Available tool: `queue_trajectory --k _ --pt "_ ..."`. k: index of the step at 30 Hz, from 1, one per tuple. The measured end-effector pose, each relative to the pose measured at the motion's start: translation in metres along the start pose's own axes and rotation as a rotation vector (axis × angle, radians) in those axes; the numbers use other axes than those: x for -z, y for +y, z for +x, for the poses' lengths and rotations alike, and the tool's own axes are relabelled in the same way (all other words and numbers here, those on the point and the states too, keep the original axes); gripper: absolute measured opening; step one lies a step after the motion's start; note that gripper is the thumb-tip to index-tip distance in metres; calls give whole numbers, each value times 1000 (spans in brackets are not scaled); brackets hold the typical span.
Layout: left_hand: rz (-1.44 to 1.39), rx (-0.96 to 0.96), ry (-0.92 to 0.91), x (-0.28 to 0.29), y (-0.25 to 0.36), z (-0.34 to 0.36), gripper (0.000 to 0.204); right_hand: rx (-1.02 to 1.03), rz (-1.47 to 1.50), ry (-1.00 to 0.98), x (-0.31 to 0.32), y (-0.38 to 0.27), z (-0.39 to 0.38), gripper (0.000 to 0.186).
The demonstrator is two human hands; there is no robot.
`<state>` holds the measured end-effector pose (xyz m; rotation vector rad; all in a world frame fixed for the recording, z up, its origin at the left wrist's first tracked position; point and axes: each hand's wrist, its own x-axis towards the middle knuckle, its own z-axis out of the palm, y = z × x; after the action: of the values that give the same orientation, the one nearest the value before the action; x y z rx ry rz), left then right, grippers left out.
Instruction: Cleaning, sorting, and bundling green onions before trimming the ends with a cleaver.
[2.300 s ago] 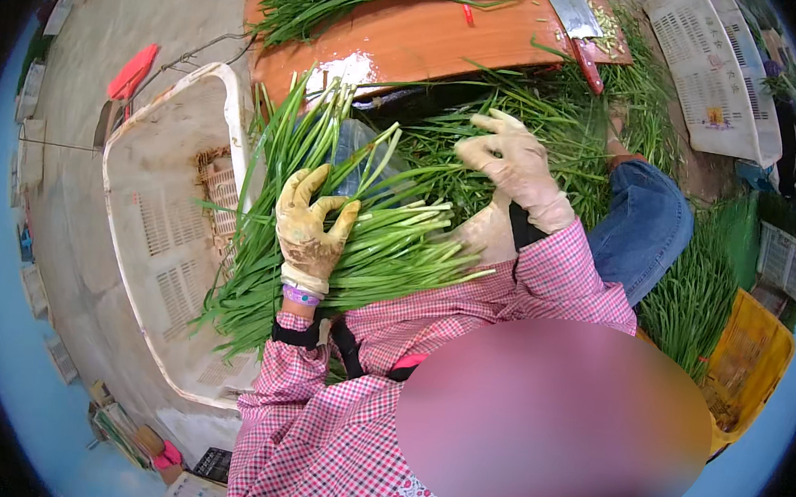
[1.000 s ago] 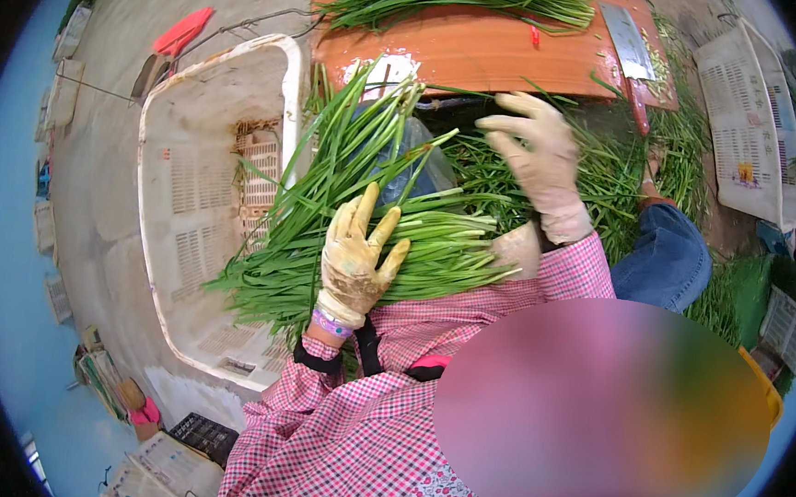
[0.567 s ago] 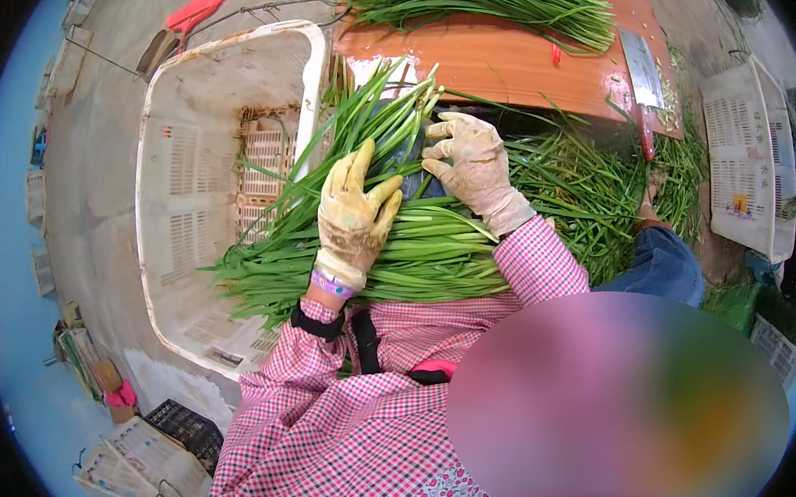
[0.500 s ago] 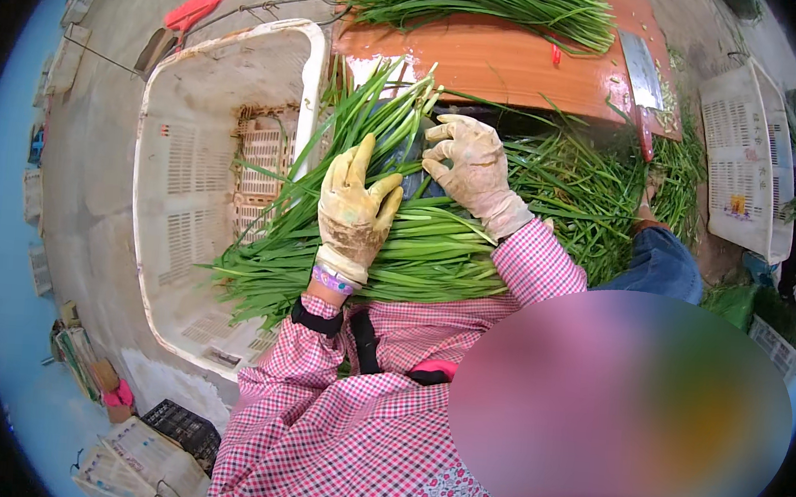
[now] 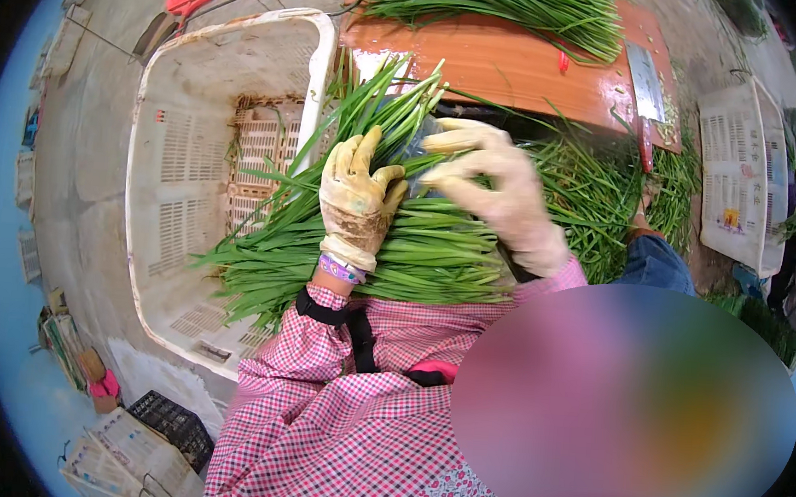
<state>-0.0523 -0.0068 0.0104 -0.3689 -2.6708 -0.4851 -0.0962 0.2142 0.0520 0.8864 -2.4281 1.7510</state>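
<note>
The pile of long green stalks (image 5: 444,252) lies across the person's front, against the pink checked top (image 5: 331,419), just below the near edge of the orange desk (image 5: 484,74); its pale ends point mostly right, while an upper clump slants up toward the desk's near left corner. The gloved left hand (image 5: 356,195) rests on the pile, fingers curled — whether it grips any stalks I cannot tell

The right hand (image 5: 503,196) is what has just changed: half a second ago its fingers were bent and sharp to see, now they reach out longer and blurred beside a few stalks near the left thumb. Whether they pinch one is unclear — my judgement is that these stalks are still being handled and only the left hand steadies the rest

Left of the pile, leaf tips overlap a white crate (image 5: 198,68). Along the desk's far edge lies another green bunch (image 5: 498,6); at its right edge, a knife (image 5: 646,86), its red handle jutting past the near right corner, above loose greens (image 5: 587,183)
</note>
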Motion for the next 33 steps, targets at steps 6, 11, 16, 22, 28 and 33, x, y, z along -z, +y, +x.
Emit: queue_trajectory --k 6,11,16,22,28,33 --pt "-130 73 -9 0 -3 1 16 -547 365 269 73 67 -69 36" --pt "-242 135 5 4 -2 -1 15 -551 -484 247 42 82 -99 19" --pt "-252 203 -23 2 -1 -3 15 -387 -7 295 -10 65 -55 23" --pt "-279 260 -17 0 -1 -4 15 -245 -154 -3 -37 68 -29 40" --pt "-341 327 -16 2 0 -5 15 -288 29 -107 -35 60 -48 18" --pt "-339 323 -13 4 3 -3 16 -165 402 38 23 53 -77 18"
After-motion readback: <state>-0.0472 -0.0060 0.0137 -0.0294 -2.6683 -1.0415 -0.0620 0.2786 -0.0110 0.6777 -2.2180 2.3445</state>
